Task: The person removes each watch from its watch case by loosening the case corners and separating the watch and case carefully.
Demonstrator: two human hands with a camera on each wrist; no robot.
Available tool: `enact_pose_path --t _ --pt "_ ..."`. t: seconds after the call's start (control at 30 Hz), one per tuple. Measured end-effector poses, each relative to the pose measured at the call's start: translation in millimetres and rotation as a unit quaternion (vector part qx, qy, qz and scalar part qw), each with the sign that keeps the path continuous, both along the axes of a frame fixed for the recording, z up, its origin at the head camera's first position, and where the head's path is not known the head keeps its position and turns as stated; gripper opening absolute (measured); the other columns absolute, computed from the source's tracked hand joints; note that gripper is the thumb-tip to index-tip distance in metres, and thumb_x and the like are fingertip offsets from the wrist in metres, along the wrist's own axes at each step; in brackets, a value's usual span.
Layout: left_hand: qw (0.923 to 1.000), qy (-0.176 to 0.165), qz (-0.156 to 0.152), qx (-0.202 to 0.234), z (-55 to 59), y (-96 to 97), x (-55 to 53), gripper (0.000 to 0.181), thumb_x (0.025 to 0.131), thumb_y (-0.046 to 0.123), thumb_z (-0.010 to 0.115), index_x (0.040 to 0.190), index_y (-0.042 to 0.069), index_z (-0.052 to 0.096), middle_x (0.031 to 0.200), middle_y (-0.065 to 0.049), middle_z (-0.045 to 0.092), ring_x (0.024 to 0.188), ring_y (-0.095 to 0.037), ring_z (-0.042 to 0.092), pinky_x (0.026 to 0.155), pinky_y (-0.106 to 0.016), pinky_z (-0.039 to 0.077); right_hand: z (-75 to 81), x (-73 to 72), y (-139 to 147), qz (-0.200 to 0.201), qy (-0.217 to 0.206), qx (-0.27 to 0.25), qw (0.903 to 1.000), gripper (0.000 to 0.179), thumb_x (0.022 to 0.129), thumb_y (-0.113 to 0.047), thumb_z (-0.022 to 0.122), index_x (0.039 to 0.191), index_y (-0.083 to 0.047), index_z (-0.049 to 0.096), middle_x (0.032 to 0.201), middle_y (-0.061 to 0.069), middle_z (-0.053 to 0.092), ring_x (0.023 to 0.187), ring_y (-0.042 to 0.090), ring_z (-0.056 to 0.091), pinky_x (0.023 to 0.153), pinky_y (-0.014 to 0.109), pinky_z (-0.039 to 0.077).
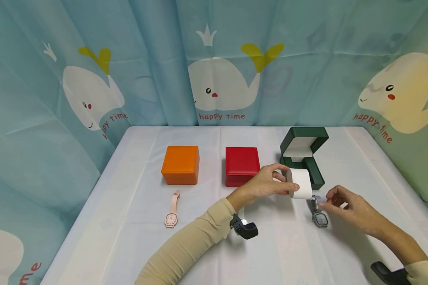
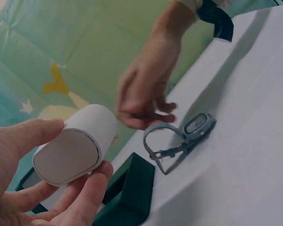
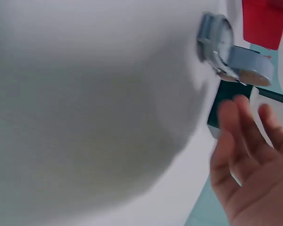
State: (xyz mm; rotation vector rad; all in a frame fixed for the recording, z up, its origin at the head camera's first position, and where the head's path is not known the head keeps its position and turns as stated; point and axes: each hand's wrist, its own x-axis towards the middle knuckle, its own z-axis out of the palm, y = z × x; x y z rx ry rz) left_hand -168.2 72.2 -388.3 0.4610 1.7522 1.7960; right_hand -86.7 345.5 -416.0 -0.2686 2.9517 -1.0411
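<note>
My left hand (image 1: 265,183) grips a white watch cushion (image 1: 301,184) by its ends, thumb on one side and fingers on the other, above the table. Just beyond the cushion stands a green watch box (image 1: 318,176) with its lid raised. A grey-blue watch (image 1: 320,218) lies on the table with its strap looped up. Close to that strap is my right hand (image 1: 358,213), its fingers loosely bent. In the right wrist view a gap shows between those fingers (image 3: 228,115) and the grey-blue watch (image 3: 221,42).
An orange box (image 1: 180,164) and a red box (image 1: 241,164) stand closed to the left of the green one. A pink watch (image 1: 172,215) lies in front of the orange box. Another watch (image 1: 243,221) is mostly hidden behind the left wrist. A whale-print curtain (image 1: 157,59) hangs behind the table.
</note>
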Motion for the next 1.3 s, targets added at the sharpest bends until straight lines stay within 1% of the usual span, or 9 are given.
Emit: enact_pose_path --t 0.1,0.23,0.33,0.4,0.5,0.63,0.7,1.0,1.3 --pt "0.9999 0.014 -0.002 -0.009 1.6 0.9 -0.7 0.048 0.088 0.007 0.079 0.130 0.004 0.058 0.097 -0.004 0.063 0.086 -0.029 0.071 0.081 -0.036 0.059 6.8 -8.8 3 -0.016 0.048 0.005 0.9987 0.013 0.098 -0.020 0.069 0.099 -0.008 0.063 0.085 0.001 0.061 0.074 0.007 0.055 0.056 0.026 0.044" --pt "0.9987 0.047 0.003 -0.021 3.7 4.5 -2.8 0.050 0.086 0.009 0.081 0.131 0.005 0.058 0.093 -0.001 0.065 0.080 -0.019 0.069 0.073 -0.028 0.058 8.7 -22.1 5 -0.007 0.114 0.014 0.9933 0.009 0.099 -0.014 0.068 0.102 -0.006 0.066 0.092 0.002 0.063 0.079 0.001 0.053 0.060 0.020 0.045" --pt "0.9961 0.080 0.014 -0.034 4.7 9.7 -5.8 0.053 0.085 0.009 0.082 0.132 0.004 0.058 0.089 0.001 0.066 0.074 -0.011 0.065 0.069 -0.023 0.055 6.8 -31.6 8 0.017 0.157 0.016 0.9873 0.014 0.096 -0.006 0.068 0.109 -0.001 0.066 0.102 0.008 0.063 0.090 0.003 0.052 0.069 0.013 0.043" --pt "0.9933 0.103 0.020 -0.047 5.5 13.5 -8.2 0.054 0.085 0.011 0.083 0.133 0.004 0.058 0.088 0.002 0.066 0.074 -0.009 0.065 0.069 -0.022 0.053 5.8 -36.4 9 0.028 0.165 0.027 0.9856 0.022 0.097 -0.006 0.067 0.118 0.001 0.064 0.114 0.014 0.061 0.102 0.012 0.053 0.074 0.018 0.044" --pt "0.9876 0.138 0.028 -0.070 6.5 19.3 -11.8 0.057 0.084 0.014 0.083 0.135 0.005 0.058 0.089 0.004 0.065 0.075 -0.006 0.064 0.069 -0.021 0.050 4.3 -42.3 11 0.043 0.139 0.035 0.9888 0.038 0.101 -0.011 0.063 0.134 0.005 0.056 0.135 0.024 0.054 0.122 0.037 0.048 0.093 0.041 0.045" --pt "0.9803 0.165 0.042 -0.100 6.8 27.3 -15.2 0.059 0.084 0.018 0.085 0.136 0.006 0.059 0.094 0.004 0.062 0.076 -0.005 0.061 0.068 -0.021 0.050 0.2 -47.8 13 0.055 0.089 0.030 0.9941 0.053 0.105 -0.018 0.059 0.146 0.010 0.043 0.151 0.032 0.038 0.134 0.058 0.031 0.103 0.073 0.026" --pt "0.9762 0.177 0.050 -0.114 7.0 31.1 -16.3 0.059 0.084 0.019 0.085 0.136 0.007 0.060 0.096 0.003 0.062 0.077 -0.005 0.059 0.066 -0.021 0.049 -1.8 -49.1 14 0.059 0.065 0.029 0.9958 0.059 0.105 -0.021 0.058 0.150 0.010 0.036 0.155 0.034 0.031 0.138 0.060 0.025 0.108 0.074 0.017" --pt "0.9679 0.199 0.077 -0.133 3.9 47.3 -21.3 0.059 0.084 0.016 0.085 0.137 0.007 0.060 0.099 0.001 0.063 0.079 -0.004 0.056 0.065 -0.019 0.048 -4.4 -52.1 8 0.037 -0.028 0.049 0.9977 0.079 0.104 -0.035 0.059 0.161 -0.001 0.017 0.160 0.034 0.017 0.141 0.060 0.019 0.102 0.078 0.021" --pt "0.9601 0.221 0.106 -0.135 -7.4 60.8 -29.5 0.054 0.083 0.012 0.085 0.132 0.014 0.063 0.095 -0.002 0.062 0.080 -0.003 0.054 0.066 -0.018 0.045 -1.0 -54.9 8 0.045 -0.030 0.044 0.9976 0.075 0.103 -0.031 0.064 0.159 0.001 0.025 0.155 0.036 0.027 0.136 0.062 0.029 0.100 0.076 0.029"
